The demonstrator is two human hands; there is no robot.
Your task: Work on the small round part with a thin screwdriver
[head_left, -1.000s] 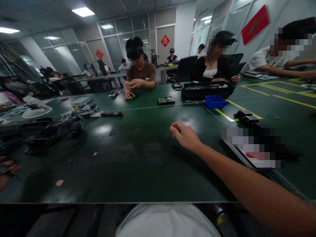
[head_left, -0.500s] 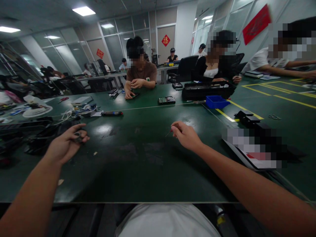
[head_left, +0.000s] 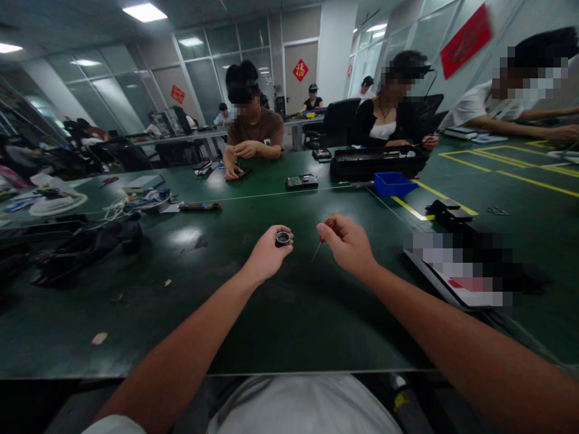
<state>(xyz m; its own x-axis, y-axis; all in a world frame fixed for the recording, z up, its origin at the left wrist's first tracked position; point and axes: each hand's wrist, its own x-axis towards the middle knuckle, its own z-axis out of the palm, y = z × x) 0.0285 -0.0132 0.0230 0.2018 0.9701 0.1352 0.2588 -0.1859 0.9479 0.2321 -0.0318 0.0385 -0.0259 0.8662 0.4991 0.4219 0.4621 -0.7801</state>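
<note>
My left hand (head_left: 266,256) is closed on a small round black part (head_left: 283,239), pinched at its fingertips above the green table (head_left: 253,313). My right hand (head_left: 347,244) is closed on a thin tool with a reddish handle (head_left: 322,240), whose slim tip points down and left toward the table. The two hands are close together over the middle of the table, a short gap between them.
A black bag (head_left: 85,247) and cables lie at the left. A blue bin (head_left: 394,183), a long black tray (head_left: 377,161) and a circuit board (head_left: 302,181) sit farther back. A dark device (head_left: 452,214) and papers lie at the right. Other people sit across the table.
My left hand has come from the black bag at the left to the middle of the table, carrying the small round part. My right hand has barely moved.
</note>
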